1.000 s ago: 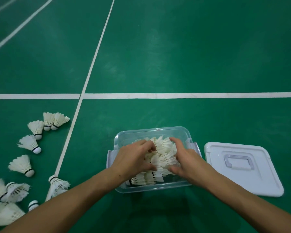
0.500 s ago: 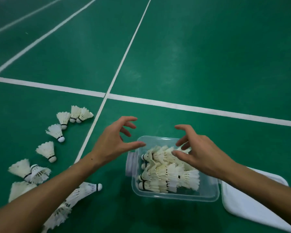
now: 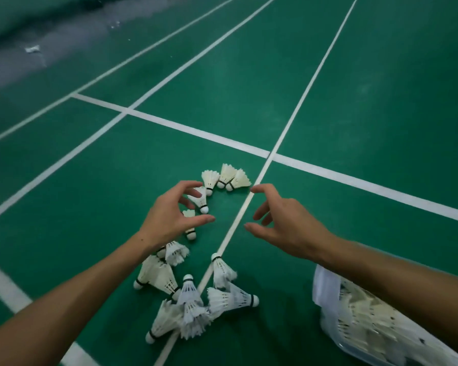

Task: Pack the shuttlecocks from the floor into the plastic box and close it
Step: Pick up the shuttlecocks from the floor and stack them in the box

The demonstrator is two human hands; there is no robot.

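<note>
Several white shuttlecocks lie on the green court floor: a far cluster [image 3: 226, 178] near the line crossing and a near pile [image 3: 193, 299] below my arms. My left hand [image 3: 169, 215] hovers with fingers spread over two shuttlecocks [image 3: 200, 199], holding nothing. My right hand [image 3: 283, 220] is open beside it, just right of the white line, also holding nothing. The clear plastic box [image 3: 325, 291], filled with shuttlecocks, shows at the bottom right, partly hidden by my right forearm. The lid is out of view.
White court lines [image 3: 288, 128] cross the green floor; one runs between my hands and through the near pile. A grey strip [image 3: 24, 64] lies at the far left edge of the court.
Both hands left the box and swung left over the loose shuttlecocks on the floor. The view turned left, so the box slid to the bottom right and the lid went out of view.
</note>
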